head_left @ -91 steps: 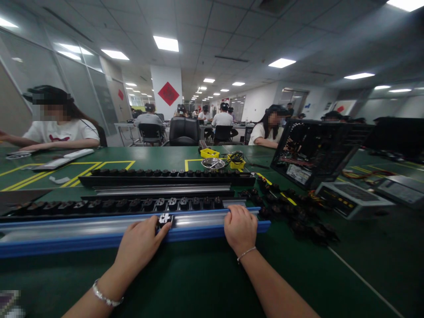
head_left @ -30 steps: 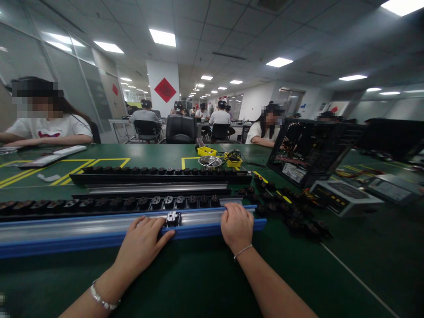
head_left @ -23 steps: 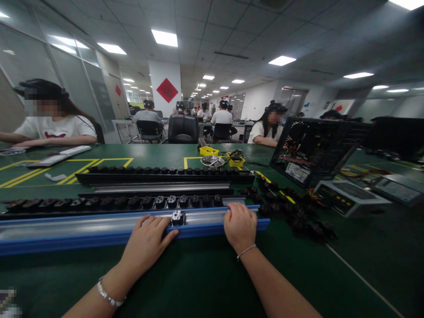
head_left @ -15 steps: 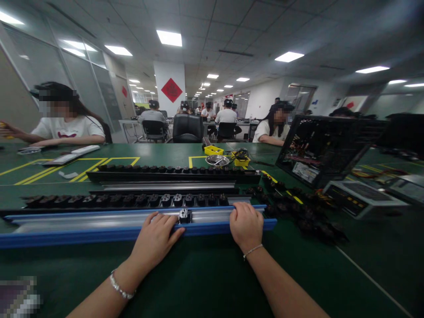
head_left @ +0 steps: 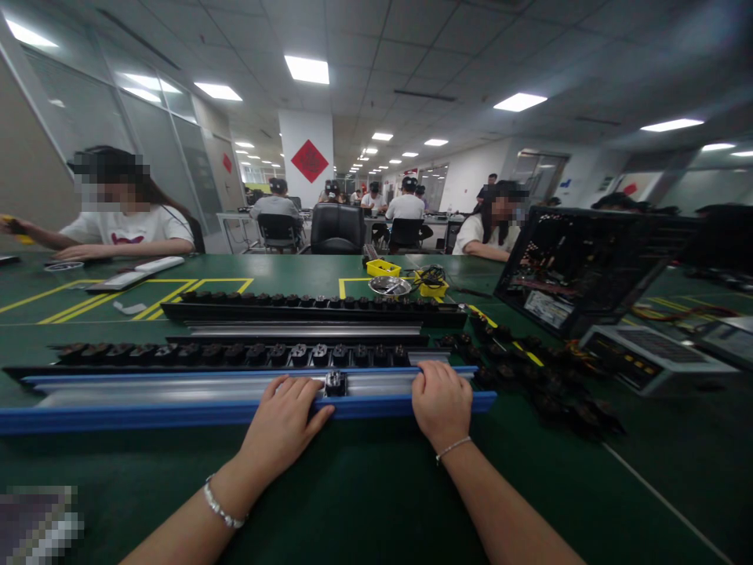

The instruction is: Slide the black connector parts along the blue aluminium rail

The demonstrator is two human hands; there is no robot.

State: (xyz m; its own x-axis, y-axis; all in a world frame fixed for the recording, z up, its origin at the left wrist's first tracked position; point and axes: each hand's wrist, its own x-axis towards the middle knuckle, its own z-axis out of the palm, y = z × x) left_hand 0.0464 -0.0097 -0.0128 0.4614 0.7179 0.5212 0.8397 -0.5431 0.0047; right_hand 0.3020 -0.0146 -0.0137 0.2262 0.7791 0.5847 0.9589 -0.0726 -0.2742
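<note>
A long blue-edged metal channel (head_left: 205,392) lies across the green table. One black socket module (head_left: 336,384) sits inside it. My left hand (head_left: 285,420) rests over the channel, its fingers just left of the module and its thumb on the front blue edge. Near the channel's right end, my right hand (head_left: 442,400) is wrapped over both edges, fingers curled. Behind the channel runs a black strip with a row of black sockets (head_left: 235,354), and farther back stands a second socket row (head_left: 318,302).
Loose black sockets (head_left: 529,377) lie in a pile to the right, beside a power supply (head_left: 652,357) and an open computer case (head_left: 588,267). Yellow trays (head_left: 383,269) and a metal dish (head_left: 389,287) stand behind. Other people sit across the table, left and right.
The module has moved slightly right along the channel, with my left hand beside it. My right hand keeps its place on the channel. The whole view has shifted a little.
</note>
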